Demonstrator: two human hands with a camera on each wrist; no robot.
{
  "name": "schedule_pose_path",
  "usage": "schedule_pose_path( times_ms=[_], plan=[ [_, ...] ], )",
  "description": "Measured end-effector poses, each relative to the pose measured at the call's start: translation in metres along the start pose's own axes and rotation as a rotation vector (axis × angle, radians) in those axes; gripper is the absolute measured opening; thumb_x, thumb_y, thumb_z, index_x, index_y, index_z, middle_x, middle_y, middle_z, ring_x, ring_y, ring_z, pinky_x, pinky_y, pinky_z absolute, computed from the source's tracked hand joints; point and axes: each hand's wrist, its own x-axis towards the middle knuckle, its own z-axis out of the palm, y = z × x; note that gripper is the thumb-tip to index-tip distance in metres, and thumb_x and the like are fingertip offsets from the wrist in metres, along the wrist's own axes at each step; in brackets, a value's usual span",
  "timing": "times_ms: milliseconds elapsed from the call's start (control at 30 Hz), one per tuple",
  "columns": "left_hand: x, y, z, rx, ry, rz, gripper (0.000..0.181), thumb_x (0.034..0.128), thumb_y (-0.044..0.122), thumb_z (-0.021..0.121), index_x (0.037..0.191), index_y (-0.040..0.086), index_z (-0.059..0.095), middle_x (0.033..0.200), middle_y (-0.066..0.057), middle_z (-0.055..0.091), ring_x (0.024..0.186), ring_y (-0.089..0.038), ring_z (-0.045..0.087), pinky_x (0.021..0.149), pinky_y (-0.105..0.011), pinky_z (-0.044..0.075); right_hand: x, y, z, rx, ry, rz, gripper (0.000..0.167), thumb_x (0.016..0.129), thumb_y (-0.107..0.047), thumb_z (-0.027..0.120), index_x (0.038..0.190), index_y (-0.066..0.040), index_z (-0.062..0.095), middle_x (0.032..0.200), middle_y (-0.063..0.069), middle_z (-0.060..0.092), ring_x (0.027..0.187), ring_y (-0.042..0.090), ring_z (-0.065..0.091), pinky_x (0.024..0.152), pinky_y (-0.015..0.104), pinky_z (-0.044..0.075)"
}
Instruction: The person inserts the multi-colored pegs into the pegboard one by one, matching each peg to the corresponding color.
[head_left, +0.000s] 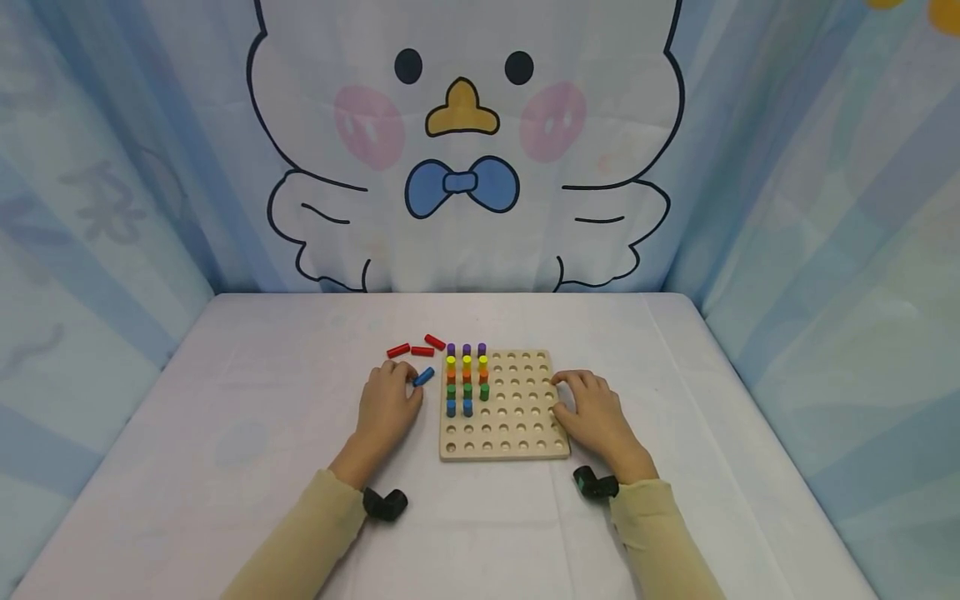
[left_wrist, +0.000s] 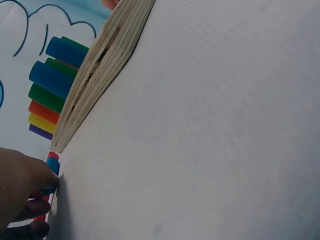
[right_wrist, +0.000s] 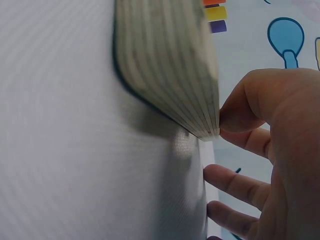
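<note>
My left hand [head_left: 386,403] pinches a blue peg [head_left: 424,376] between thumb and fingers, just left of the wooden pegboard [head_left: 502,450]. In the left wrist view the peg's blue end shows by the thumb, partly covered by the hand. My right hand [head_left: 597,414] holds the board's right edge, thumb and index finger on it; in the right wrist view its other fingers [right_wrist: 235,185] spread beside the board. Upright pegs fill the board's left columns in rows of purple, yellow, orange and green. Below them stand two blue pegs [head_left: 468,408].
Three loose red pegs [head_left: 422,352] lie on the white-covered table [head_left: 285,400] beyond my left hand, near the board's far left corner. The board's right-hand holes hold no pegs. A curtain with a cartoon figure [head_left: 465,242] hangs behind the table.
</note>
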Motion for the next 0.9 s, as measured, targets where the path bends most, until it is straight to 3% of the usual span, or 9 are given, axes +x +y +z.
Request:
schedule_pose_path(
  times_ms=[233,500,900],
  plan=[
    [0.000,-0.001,-0.002,-0.062,-0.013,-0.041,0.022,0.0965,0.017,0.070,0.115,0.005,0.066,0.112,-0.012,0.063,0.100,-0.028,0.056,0.089,-0.041,0.053,0.001,-0.001,0.000,-0.008,-0.003,-0.003,0.037,0.095,-0.022,0.057,0.131,-0.014,0.059,0.146,0.020,0.052,0.138,0.046,0.044,0.110,0.069,0.034],
    [-0.003,0.000,-0.006,-0.179,0.012,-0.027,0.022,0.0955,0.017,0.070,0.114,0.006,0.064,0.115,-0.011,0.064,0.104,-0.027,0.060,0.092,-0.042,0.053,0.001,-0.001,-0.001,-0.009,0.008,-0.015,0.037,0.095,-0.022,0.057,0.131,-0.014,0.060,0.145,0.020,0.053,0.138,0.047,0.045,0.109,0.069,0.035],
    [-0.013,0.015,-0.012,-0.305,0.010,-0.006,0.022,0.0987,0.015,0.067,0.120,0.008,0.064,0.116,-0.009,0.071,0.111,-0.027,0.067,0.098,-0.045,0.056,0.000,-0.001,-0.001,0.005,0.011,-0.018,0.038,0.094,-0.022,0.057,0.131,-0.013,0.060,0.145,0.021,0.053,0.138,0.049,0.044,0.108,0.070,0.035]
  ],
)
